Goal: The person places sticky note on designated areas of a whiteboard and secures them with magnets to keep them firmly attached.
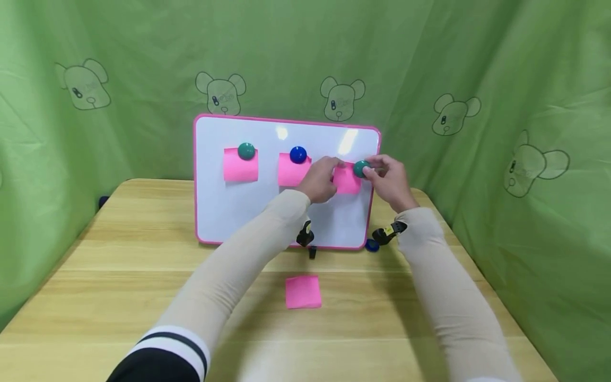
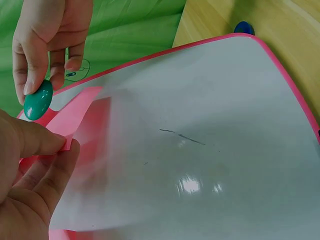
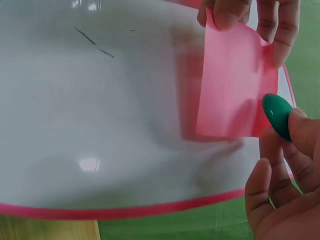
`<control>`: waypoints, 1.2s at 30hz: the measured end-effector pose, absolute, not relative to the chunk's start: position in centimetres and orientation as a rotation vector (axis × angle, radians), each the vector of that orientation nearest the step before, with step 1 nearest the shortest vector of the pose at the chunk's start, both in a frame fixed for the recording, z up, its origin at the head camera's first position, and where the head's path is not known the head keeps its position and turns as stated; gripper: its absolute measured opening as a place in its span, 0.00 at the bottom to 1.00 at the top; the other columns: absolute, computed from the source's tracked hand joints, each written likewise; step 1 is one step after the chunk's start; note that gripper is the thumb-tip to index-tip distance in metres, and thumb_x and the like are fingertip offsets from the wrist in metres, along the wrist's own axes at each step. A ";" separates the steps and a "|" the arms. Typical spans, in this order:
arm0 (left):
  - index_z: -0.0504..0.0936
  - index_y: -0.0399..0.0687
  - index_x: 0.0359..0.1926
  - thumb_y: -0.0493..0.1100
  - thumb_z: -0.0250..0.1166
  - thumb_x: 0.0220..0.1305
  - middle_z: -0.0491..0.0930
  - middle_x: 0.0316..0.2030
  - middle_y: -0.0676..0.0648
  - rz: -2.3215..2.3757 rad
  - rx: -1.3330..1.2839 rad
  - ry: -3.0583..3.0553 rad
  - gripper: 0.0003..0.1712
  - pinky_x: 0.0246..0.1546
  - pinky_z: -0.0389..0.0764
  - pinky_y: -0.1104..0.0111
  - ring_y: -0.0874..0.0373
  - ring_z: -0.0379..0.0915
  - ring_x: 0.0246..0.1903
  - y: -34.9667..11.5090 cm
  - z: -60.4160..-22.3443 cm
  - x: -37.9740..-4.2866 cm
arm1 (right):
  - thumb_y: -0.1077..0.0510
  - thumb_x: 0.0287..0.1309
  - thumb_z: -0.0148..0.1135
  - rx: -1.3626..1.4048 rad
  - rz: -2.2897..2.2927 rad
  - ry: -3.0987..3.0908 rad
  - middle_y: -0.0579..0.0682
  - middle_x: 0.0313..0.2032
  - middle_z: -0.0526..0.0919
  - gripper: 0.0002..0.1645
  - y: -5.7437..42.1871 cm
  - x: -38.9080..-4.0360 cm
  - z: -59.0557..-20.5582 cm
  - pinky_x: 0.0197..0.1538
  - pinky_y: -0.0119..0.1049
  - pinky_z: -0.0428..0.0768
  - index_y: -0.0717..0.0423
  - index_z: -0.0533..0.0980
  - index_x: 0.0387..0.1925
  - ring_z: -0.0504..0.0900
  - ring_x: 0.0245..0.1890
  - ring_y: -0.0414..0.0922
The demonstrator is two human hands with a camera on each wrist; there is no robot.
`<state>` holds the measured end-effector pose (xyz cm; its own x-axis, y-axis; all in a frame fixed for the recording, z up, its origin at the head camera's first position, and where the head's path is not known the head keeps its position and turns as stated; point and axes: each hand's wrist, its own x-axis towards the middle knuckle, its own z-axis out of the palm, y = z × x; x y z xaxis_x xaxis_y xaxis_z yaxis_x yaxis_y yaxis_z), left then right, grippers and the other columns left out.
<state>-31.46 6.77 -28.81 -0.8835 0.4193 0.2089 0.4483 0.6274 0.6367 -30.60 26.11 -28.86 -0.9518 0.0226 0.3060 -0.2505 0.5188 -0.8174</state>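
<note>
My left hand (image 1: 319,181) pinches a pink sticky note (image 1: 347,181) by its edge between thumb and finger, at the right part of a pink-framed whiteboard (image 1: 238,212). In the right wrist view the note (image 3: 232,82) stands partly off the board, casting a reddish reflection on it. My right hand (image 1: 393,183) grips a round green magnet (image 1: 361,169) between thumb and fingertips, close to the note's upper right corner. The magnet (image 2: 38,101) shows its glossy domed side in the left wrist view.
Farther left on the board, two pink notes hang under a green magnet (image 1: 246,151) and a blue magnet (image 1: 298,155). Another pink note (image 1: 303,292) lies on the wooden table (image 1: 119,297). A blue round magnet (image 1: 372,245) lies by the board's lower right corner. Green curtain (image 1: 286,42) surrounds the table.
</note>
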 end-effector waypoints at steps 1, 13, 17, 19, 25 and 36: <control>0.70 0.47 0.65 0.26 0.61 0.58 0.71 0.56 0.48 -1.111 -0.745 -2.796 0.34 0.49 0.75 0.73 0.59 0.68 0.46 6.8 -28.9 -31.5 | 0.60 0.65 0.60 0.184 1.410 -2.483 0.57 0.48 0.79 0.19 26.0 -30.7 -28.9 0.37 0.28 0.79 0.60 0.74 0.56 0.78 0.40 0.45; 0.70 0.47 0.62 0.32 0.63 0.62 0.65 0.59 0.44 -1.057 -0.649 -2.839 0.27 0.57 0.73 0.67 0.56 0.64 0.56 6.7 -28.9 -31.8 | 0.59 0.62 0.64 0.156 1.408 -2.443 0.58 0.48 0.81 0.20 24.8 -31.7 -28.7 0.44 0.33 0.80 0.61 0.75 0.54 0.79 0.44 0.47; 0.70 0.48 0.60 0.31 0.62 0.61 0.61 0.59 0.44 -1.057 -0.620 -2.857 0.26 0.54 0.74 0.68 0.55 0.63 0.55 6.7 -28.9 -31.9 | 0.59 0.61 0.64 0.147 1.412 -2.424 0.57 0.45 0.81 0.19 24.4 -32.1 -28.7 0.42 0.30 0.79 0.62 0.76 0.53 0.80 0.41 0.45; 0.70 0.49 0.60 0.31 0.62 0.61 0.60 0.58 0.44 -1.054 -0.602 -2.866 0.26 0.52 0.75 0.68 0.55 0.63 0.54 6.8 -28.9 -32.0 | 0.59 0.61 0.64 0.140 1.422 -2.414 0.56 0.44 0.80 0.19 24.2 -32.2 -28.7 0.42 0.29 0.79 0.62 0.76 0.52 0.80 0.40 0.44; 0.68 0.47 0.62 0.30 0.63 0.59 0.64 0.59 0.45 -1.009 -0.612 -2.870 0.30 0.57 0.73 0.67 0.56 0.64 0.55 6.9 -29.0 -32.6 | 0.61 0.61 0.64 0.148 1.427 -2.387 0.54 0.42 0.78 0.17 24.0 -32.5 -28.8 0.41 0.28 0.79 0.63 0.76 0.50 0.79 0.38 0.43; 0.67 0.45 0.65 0.27 0.64 0.56 0.68 0.60 0.46 -0.970 -0.632 -2.893 0.35 0.62 0.69 0.65 0.56 0.63 0.59 7.4 -28.7 -32.8 | 0.62 0.62 0.63 0.142 1.379 -2.399 0.57 0.44 0.78 0.18 23.6 -33.0 -28.8 0.50 0.36 0.80 0.62 0.77 0.52 0.80 0.44 0.48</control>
<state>-32.80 7.38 -28.73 -0.9175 0.3683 0.1500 0.3843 0.7239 0.5729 -33.03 23.58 -28.81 -0.9269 0.0945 0.3632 -0.2663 0.5166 -0.8138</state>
